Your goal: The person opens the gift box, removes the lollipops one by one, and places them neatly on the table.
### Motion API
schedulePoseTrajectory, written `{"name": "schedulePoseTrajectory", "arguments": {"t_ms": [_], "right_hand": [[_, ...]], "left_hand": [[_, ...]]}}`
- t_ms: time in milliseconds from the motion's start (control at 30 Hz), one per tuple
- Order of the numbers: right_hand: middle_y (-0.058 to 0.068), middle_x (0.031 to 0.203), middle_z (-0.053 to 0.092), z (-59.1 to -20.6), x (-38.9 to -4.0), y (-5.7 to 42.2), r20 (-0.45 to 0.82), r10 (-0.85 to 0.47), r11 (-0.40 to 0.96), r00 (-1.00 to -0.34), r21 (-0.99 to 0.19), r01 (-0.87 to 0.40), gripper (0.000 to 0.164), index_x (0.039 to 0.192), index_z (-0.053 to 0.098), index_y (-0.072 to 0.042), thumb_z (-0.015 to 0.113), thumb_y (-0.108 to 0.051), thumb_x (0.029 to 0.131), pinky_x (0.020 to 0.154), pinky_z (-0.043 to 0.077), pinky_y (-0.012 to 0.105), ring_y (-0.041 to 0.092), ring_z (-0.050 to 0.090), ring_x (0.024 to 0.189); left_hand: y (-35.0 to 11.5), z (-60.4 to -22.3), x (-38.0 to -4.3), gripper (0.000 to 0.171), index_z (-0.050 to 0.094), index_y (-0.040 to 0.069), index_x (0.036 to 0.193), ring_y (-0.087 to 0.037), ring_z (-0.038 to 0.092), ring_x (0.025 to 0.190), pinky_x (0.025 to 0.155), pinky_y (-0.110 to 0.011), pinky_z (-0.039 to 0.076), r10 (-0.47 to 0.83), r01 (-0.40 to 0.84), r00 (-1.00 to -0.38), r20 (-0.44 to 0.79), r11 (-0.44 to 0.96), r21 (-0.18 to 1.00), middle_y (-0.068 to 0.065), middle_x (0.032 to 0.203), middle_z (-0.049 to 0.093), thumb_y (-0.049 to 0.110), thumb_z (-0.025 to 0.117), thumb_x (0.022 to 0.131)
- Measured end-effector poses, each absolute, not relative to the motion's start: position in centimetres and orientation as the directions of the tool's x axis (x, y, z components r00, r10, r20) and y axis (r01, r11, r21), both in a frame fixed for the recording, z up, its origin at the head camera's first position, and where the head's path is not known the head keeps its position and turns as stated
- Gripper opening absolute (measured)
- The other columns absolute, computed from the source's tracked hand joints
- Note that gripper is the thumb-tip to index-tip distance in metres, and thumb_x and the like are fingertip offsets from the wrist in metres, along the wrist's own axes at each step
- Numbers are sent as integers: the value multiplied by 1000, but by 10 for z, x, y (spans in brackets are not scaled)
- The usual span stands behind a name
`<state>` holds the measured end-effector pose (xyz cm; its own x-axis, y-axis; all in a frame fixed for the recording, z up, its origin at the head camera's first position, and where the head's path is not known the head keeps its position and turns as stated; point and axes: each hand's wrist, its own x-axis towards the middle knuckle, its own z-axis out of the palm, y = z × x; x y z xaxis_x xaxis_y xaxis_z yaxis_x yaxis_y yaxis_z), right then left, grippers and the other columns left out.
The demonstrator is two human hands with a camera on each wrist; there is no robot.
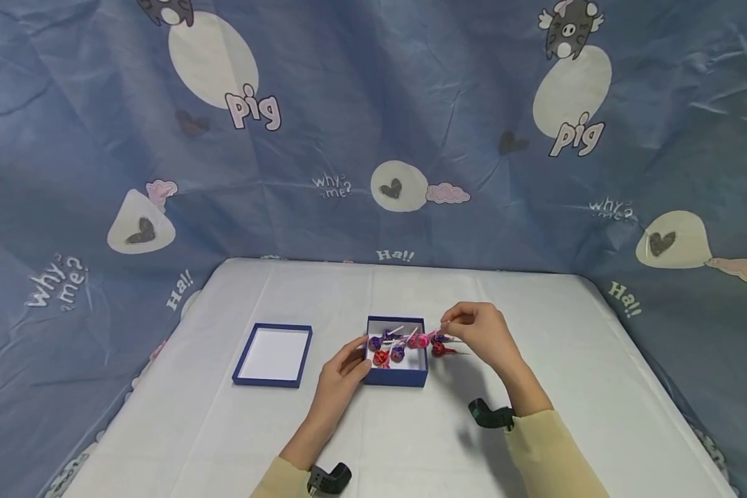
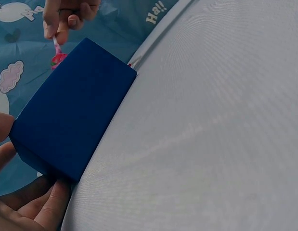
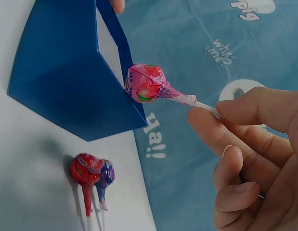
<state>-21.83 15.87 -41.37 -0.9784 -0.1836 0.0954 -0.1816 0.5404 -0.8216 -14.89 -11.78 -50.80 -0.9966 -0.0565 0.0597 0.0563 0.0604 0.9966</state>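
Lollipop in pink wrapper [image 3: 146, 83], pinched by its stick at the right side of a blue box [image 1: 395, 377]

Thumb and forefinger of the right hand [image 1: 479, 332] pinch the white stick, the other fingers bent in toward the palm. The pink head is at the box's right rim; whether it touches there, I cannot tell. The box stands open on the table, white inside, with several wrapped lollipops [image 1: 398, 354] in purple, red and pink lying loosely in it, some sticks angled upward. The left hand [image 1: 339, 380] holds the box by its left side, thumb at the near corner, fingers against the wall.

Just right of the box, on the table, a red lollipop [image 3: 85, 168] and a purple lollipop [image 3: 107, 172] lie side by side. Left of the box, apart from it, a shallow blue-rimmed lid [image 1: 279, 353] lies with its white inside up. Both forearms wear pale yellow sleeves [image 1: 554, 456] and black wrist devices [image 1: 490, 415]. White cloth [image 1: 180, 443] covers the table; behind it hangs a blue backdrop [image 1: 324, 83] printed with pigs, hearts and lettering.
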Motion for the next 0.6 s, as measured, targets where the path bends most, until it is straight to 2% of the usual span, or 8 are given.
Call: {"name": "schedulePoseTrajectory", "arguments": {"t_ms": [333, 600], "right_hand": [[-1, 84, 75, -418, -214, 174, 95, -146, 557, -985, -815, -161, 5, 91, 76, -16, 72, -16, 89, 75, 52, 38, 26, 68, 86], [6, 86, 76, -424, -211, 182, 55, -115, 549, -992, -828, -110, 8, 94, 76, -11, 73, -15, 88, 77, 51, 39, 30, 68, 91]], "left_hand": [[-118, -509, -149, 47, 60, 18, 140, -29, 56, 127, 104, -29, 48, -59, 60, -996, 62, 46, 997, -16, 138, 58, 15, 71, 95], [-118, -510, -150, 47, 60, 17, 141, -27, 56, 128, 106, -26, 46, -57, 77, -995, 81, 62, 995, -15, 136, 59, 16, 71, 95]]}}
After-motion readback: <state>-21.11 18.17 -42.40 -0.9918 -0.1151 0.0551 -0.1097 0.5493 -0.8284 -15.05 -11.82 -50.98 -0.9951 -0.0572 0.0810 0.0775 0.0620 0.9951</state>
